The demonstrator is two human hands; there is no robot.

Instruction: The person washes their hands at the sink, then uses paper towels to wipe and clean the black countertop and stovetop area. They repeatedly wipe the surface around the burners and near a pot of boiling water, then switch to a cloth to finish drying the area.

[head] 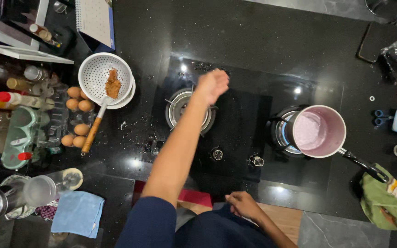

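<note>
The left hand [213, 85] reaches out over the far side of the bare left burner [190, 110], its grip loosely curled and apparently holding nothing (blurred, so I cannot tell for sure). The right hand [243, 204] rests near the body, fingers relaxed, empty. A pink saucepan [319, 131] already sits on the lit right burner; a strainer [106, 80] with fried food waits on the desk [272, 36] to the left.

Black counter [263, 36]: gas hob [240, 133] (pink saucepan [320, 131] on burner), blue cloth [78, 213], strainer [105, 77].
</note>
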